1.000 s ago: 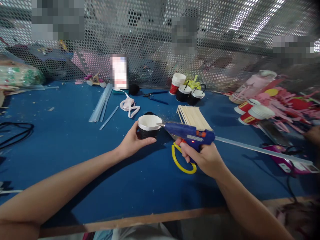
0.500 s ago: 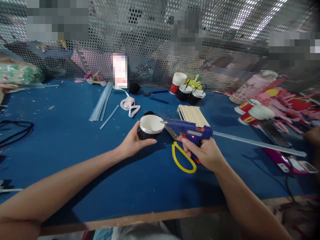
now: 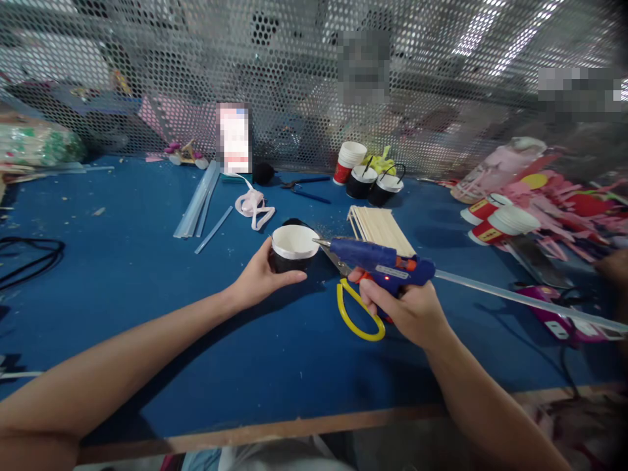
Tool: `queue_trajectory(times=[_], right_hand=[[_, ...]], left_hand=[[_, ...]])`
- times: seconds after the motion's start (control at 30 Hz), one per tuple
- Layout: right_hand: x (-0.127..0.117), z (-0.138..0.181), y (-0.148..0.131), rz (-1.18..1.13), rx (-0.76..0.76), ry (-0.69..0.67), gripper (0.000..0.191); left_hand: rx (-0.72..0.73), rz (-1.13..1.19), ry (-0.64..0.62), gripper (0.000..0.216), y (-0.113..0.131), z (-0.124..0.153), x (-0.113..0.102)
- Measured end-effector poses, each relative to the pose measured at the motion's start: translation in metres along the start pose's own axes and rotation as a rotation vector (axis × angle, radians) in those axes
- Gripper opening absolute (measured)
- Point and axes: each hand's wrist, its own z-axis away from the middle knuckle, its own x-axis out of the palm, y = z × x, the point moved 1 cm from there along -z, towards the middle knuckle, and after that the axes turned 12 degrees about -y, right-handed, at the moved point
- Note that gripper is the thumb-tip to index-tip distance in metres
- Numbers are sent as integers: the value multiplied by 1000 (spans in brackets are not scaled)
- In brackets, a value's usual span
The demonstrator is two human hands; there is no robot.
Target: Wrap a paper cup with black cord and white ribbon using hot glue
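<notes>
My left hand is wrapped round a paper cup, black on the outside with a white band at its rim and a white inside. The cup's mouth faces up and slightly toward me. In my right hand is a blue hot glue gun with a small red light lit. Its metal nozzle points left, at the cup's rim. A long clear glue stick sticks out of its back. Yellow-handled scissors lie under the gun, their blades partly hidden.
Behind the gun lies a bundle of wooden sticks. Further back stand two black cups with handles beside stacked red-and-white cups. Pliers, white ribbon and clear glue sticks lie left of them. A perforated metal screen borders the table.
My right hand has moved the glue gun slightly right and toward me, and the gun's back end is lower. The cup has shifted a little left in my left hand.
</notes>
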Motion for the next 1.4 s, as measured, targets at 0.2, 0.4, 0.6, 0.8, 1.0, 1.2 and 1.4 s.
queue_trajectory(times=[0.2, 0.4, 0.6, 0.8, 1.0, 1.2, 1.4], right_hand=[[-1, -4, 2, 44, 60, -25, 24], [-2, -5, 0, 32, 48, 61, 24], [-7, -3, -1, 22, 34, -88, 21], [-7, -7, 3, 13, 53, -187, 23], [-6, -8, 7, 109, 72, -59, 27], [-9, -7, 7, 77, 85, -141, 27], [-12, -8, 9, 108, 57, -19, 26]], left_hand=[[82, -145, 63, 72, -6, -1, -4], [112, -410, 137, 71, -4, 2, -7], [240, -571, 203, 66, 1, 2, -10], [314, -601, 198, 63, 0, 3, -11], [328, -611, 141, 63, -1, 4, -12], [311, -565, 135, 65, -1, 4, -11], [203, -447, 76, 69, -4, 3, -8]])
